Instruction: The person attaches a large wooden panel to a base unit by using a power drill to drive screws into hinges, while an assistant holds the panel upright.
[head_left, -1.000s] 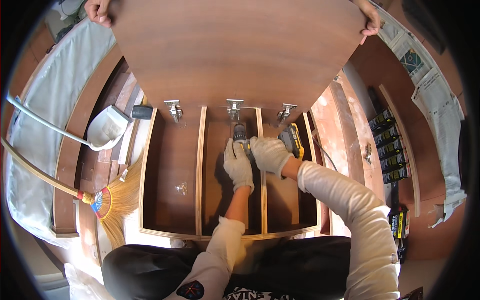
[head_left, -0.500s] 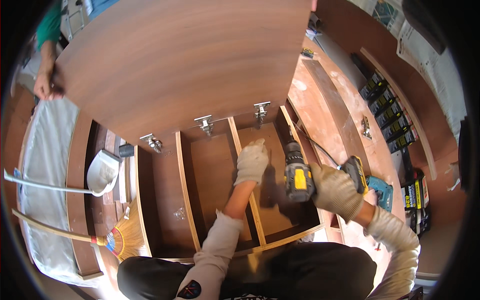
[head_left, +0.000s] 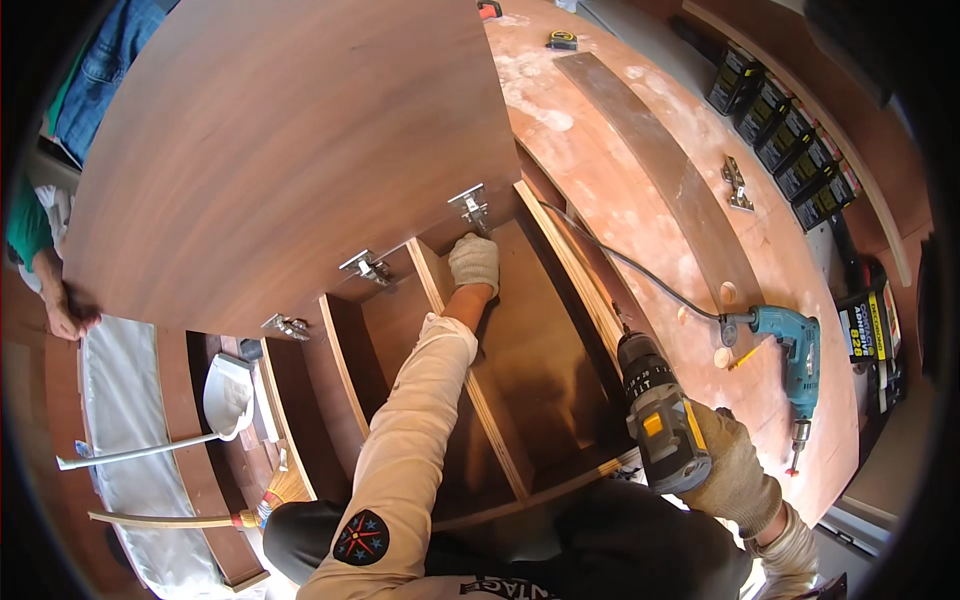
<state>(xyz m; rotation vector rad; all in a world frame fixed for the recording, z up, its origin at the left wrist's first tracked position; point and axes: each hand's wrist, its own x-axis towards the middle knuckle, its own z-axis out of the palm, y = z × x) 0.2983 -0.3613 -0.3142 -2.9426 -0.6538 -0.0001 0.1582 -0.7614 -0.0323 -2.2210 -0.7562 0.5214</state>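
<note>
right hand (head_left: 735, 468) grips drill (head_left: 662, 425) | axis forward-left, bit (head_left: 620, 318) leading | left hand (head_left: 474, 262) near hinge (head_left: 470, 206), grip unclear

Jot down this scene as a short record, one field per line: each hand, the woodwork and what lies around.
Left hand: gloved, fingers curled, just below a metal hinge; contact unclear
Right hand: gloved, gripping a grey-and-yellow cordless drill with a bit fitted
Woodwork: open cabinet box with dividers; large brown panel bearing three hinges
Another person: bare hand at the panel's left edge
Right side: teal corded drill, loose hinge, tape measure
Left side: white dustpan, straw broom
</note>
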